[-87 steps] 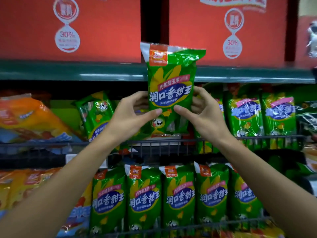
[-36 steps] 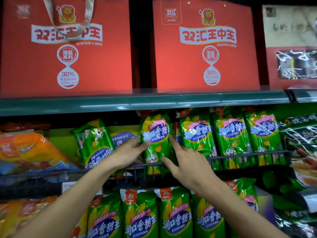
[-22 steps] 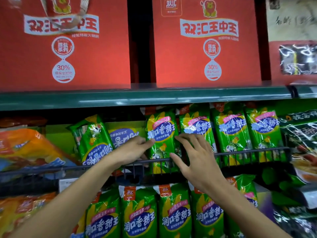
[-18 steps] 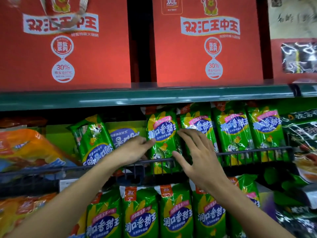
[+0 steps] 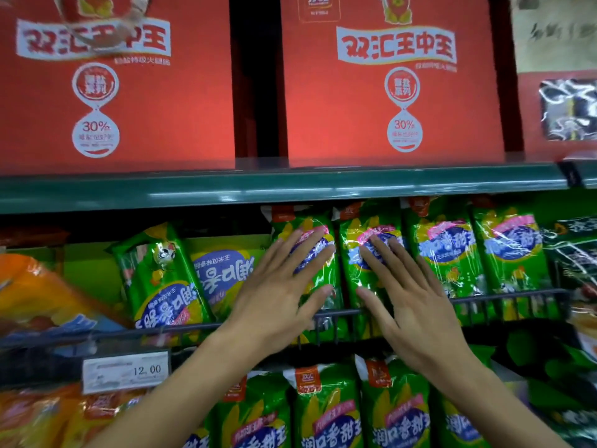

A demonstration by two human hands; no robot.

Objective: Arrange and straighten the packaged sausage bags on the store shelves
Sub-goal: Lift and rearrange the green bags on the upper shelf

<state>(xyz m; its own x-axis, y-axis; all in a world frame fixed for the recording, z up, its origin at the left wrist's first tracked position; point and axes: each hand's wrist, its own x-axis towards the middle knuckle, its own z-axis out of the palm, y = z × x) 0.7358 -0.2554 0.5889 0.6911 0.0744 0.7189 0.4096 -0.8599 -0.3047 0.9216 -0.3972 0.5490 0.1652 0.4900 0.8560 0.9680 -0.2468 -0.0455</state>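
Pressing flat on two green sausage bags in the middle of the frame, both hands have straight, spread fingers and grasp nothing. The left hand [image 5: 277, 299] lies on the left bag [image 5: 318, 273], the right hand [image 5: 410, 299] on the next bag [image 5: 365, 270], and the two bags stand upright, touching side by side, behind the wire rail [image 5: 504, 294]. To the right, two more bags [image 5: 478, 253] stand upright in the same row, close together, so no free room shows on that side. To the left, one bag [image 5: 161, 279] leans tilted with its print upside down, and behind it stands a flat pack [image 5: 223, 273] also upside down; between them and the pressed bags a dark gap is open. The tops of the bags come very near the green shelf edge [image 5: 290, 185] above. On the upper shelf stand two red boxes [image 5: 387, 92] with a dark gap between them.

The lower row of bags [image 5: 326, 412] is cut off by the bottom edge and partly hidden by the forearms. An orange pack [image 5: 35, 295] at the left is blurred and cut off. The price tag [image 5: 126, 371] reads 12.00; its small print I cannot read. The dark packs [image 5: 571, 253] at the far right are hard to make out
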